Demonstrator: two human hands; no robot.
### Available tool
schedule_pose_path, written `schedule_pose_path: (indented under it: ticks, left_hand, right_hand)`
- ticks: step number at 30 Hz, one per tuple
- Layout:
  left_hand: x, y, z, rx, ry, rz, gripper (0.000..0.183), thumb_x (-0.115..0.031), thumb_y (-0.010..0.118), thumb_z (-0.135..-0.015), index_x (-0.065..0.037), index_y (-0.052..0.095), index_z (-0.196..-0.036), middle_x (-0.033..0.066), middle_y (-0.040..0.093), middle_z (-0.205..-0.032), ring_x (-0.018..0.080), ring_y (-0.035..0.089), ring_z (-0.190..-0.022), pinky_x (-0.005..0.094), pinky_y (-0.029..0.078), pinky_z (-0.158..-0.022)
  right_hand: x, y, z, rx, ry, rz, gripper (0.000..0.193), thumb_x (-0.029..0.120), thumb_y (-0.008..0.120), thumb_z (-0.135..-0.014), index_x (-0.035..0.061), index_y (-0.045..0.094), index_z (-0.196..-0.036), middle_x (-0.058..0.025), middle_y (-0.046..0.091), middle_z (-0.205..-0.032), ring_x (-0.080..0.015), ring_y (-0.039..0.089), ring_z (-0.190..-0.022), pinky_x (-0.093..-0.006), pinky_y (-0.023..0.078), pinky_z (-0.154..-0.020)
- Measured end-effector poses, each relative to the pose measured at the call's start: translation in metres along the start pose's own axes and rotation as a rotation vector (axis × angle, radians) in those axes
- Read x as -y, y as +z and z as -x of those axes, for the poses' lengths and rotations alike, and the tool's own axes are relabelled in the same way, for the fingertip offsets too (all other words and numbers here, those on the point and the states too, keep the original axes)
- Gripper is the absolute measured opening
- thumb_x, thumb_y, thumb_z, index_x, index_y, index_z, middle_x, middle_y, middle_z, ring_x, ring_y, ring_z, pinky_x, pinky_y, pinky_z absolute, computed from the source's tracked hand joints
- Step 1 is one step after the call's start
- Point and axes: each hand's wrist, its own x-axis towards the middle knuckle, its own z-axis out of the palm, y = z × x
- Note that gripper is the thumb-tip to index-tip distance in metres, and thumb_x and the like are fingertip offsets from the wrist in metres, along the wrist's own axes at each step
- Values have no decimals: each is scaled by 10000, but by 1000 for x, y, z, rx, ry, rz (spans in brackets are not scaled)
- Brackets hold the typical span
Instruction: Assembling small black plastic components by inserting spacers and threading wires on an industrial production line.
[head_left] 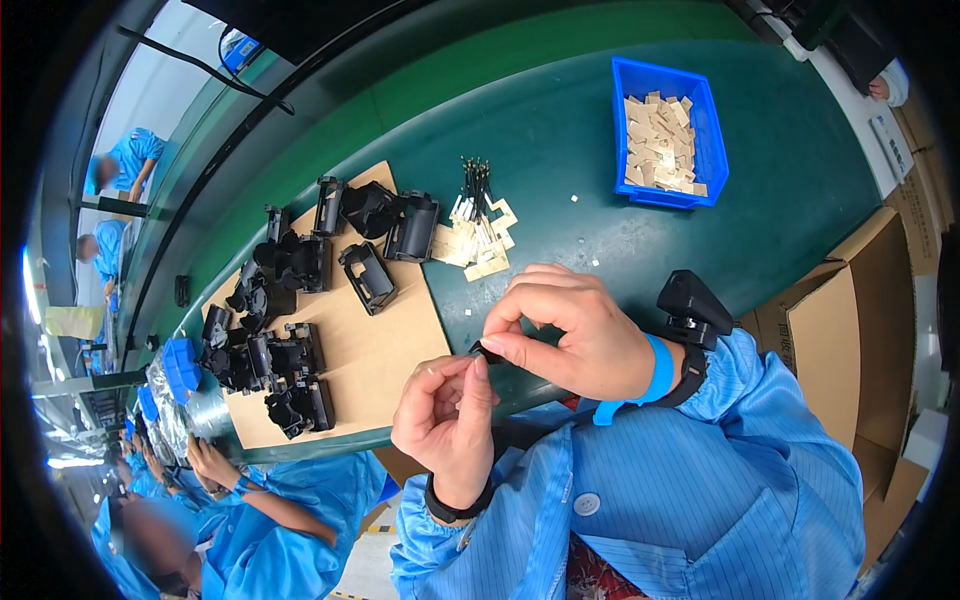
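Note:
My right hand (570,330) pinches a small dark part (489,351) between thumb and forefinger, just above the near edge of the green table (560,150). My left hand (445,410) is close below it, fingertips pinched on a tiny pale piece (432,368); the two hands almost touch. Both wrists wear bands, and a black device is strapped to the right wrist (692,310). Beyond the hands lies a pile of small tan tabs with thin dark wires (478,225).
A brown cardboard sheet (385,340) carries several black plastic housings (280,320). A blue bin (668,130) of tan pieces stands at the far right. An open cardboard box (850,330) sits at right. Other people in blue coats work along the left.

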Motion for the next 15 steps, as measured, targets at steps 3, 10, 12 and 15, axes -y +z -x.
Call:
schedule_pose_path:
  ticks: [3, 10, 12, 15]
  left_hand:
    - [2, -1, -1, 19, 36, -7, 107, 34, 622, -791, 55, 548, -864, 68, 575, -728, 75, 550, -563, 168, 443, -506]
    - [-4, -6, -13, -43, 16, -24, 120, 65, 639, -756, 40, 562, -845, 80, 576, -779, 85, 545, -585, 180, 437, -507]
    - [-3, -5, -17, 48, 428, -373, 190, 83, 669, -710, 24, 576, -865, 95, 578, -781, 104, 539, -580, 195, 428, -492]
    - [-3, -3, -22, 85, 523, -441, 236, 96, 685, -674, 11, 584, -869, 109, 578, -797, 121, 532, -568, 214, 432, -486]
  right_hand:
    - [-4, -2, -1, -27, 20, -35, 68, 66, 651, -746, 31, 593, -746, -43, 596, -713, -178, 541, -664, -288, 404, -575]
    - [-4, -6, -1, -23, 67, -33, 46, 77, 641, -761, 43, 610, -767, -26, 606, -720, -133, 508, -642, -251, 389, -547]
    - [-3, -5, -1, 18, 95, -87, 55, 92, 643, -769, 44, 618, -781, -18, 613, -717, -112, 487, -623, -240, 385, -541]
    - [0, -5, 0, 51, 226, -247, 78, 115, 646, -780, 42, 625, -799, -8, 613, -702, -82, 468, -602, -223, 380, -537]
